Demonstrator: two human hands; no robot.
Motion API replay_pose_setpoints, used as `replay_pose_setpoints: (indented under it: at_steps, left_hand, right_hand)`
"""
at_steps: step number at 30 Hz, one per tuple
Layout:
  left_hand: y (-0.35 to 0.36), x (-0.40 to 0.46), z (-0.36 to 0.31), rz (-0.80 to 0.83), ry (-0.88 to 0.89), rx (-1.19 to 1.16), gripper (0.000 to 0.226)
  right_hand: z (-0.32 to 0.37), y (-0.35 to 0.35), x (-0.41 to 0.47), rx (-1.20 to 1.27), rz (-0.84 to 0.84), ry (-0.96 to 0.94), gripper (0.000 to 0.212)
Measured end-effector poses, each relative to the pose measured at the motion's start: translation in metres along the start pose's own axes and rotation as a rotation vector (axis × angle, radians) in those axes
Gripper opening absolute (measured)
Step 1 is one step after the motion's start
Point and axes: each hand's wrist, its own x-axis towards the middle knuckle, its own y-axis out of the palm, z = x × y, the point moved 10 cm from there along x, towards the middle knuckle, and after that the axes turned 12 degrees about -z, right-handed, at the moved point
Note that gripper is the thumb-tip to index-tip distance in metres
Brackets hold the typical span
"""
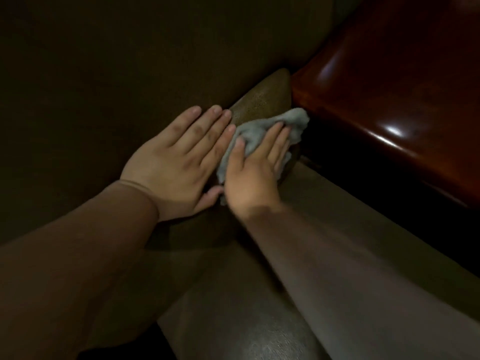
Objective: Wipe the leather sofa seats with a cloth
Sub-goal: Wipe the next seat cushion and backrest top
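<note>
R hand (255,175): flat, fingers straight, pressing grey cloth (262,131) onto sofa cushion (265,100).
L hand (181,157): flat on leather, gripping nothing.

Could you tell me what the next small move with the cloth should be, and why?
Probably slide the right hand and cloth back along the seat toward the camera. The cloth is bunched at the far corner by the wooden armrest, flat fingers pressing it, while the left hand rests flat beside it.
</note>
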Motion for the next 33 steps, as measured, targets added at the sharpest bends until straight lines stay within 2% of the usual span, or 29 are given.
replay_pose_setpoints:
  at_steps: [2, 4, 6, 10, 13, 18, 22, 27, 30, 33]
  left_hand:
    - [-0.008, -0.013, 0.0, 0.014, -0.069, -0.009, 0.087]
    - [-0.018, -0.052, -0.007, 0.038, -0.158, -0.078, 0.083]
    - [-0.03, -0.115, -0.017, 0.055, -0.192, -0.177, 0.083]
    - [-0.039, -0.213, -0.03, 0.149, 0.082, -0.193, 0.089]
    - [-0.031, -0.214, -0.033, 0.17, 0.091, -0.21, 0.091]
    - [-0.028, -0.214, -0.04, 0.119, 0.117, -0.243, 0.091]
    - [-0.024, -0.219, -0.041, 0.156, 0.106, -0.271, 0.078]
    - [-0.028, -0.217, -0.039, 0.077, 0.101, -0.254, 0.079]
    - [-0.026, -0.218, -0.038, 0.084, 0.083, -0.245, 0.087]
    - [-0.026, -0.216, -0.037, 0.072, 0.083, -0.253, 0.089]
  right_hand:
    - [0.008, 0.006, -0.042, -0.02, 0.03, -0.065, 0.089]
    - [0.001, 0.015, -0.062, -0.074, 0.151, -0.006, 0.089]
    - [0.004, 0.008, -0.038, -0.126, 0.119, 0.092, 0.091]
    - [0.037, -0.01, 0.057, -0.198, -0.103, 0.274, 0.084]
    - [0.045, -0.016, 0.059, -0.175, -0.153, 0.258, 0.076]
    - [0.046, 0.017, -0.06, -0.107, 0.017, 0.007, 0.095]
    - [0.048, 0.014, -0.017, -0.157, -0.015, 0.03, 0.098]
    - [0.054, 0.0, 0.025, -0.2, -0.11, -0.012, 0.084]
    - [0.056, 0.003, 0.002, -0.049, -0.163, 0.011, 0.077]
    - [0.06, 0.015, -0.06, -0.011, -0.122, -0.064, 0.083]
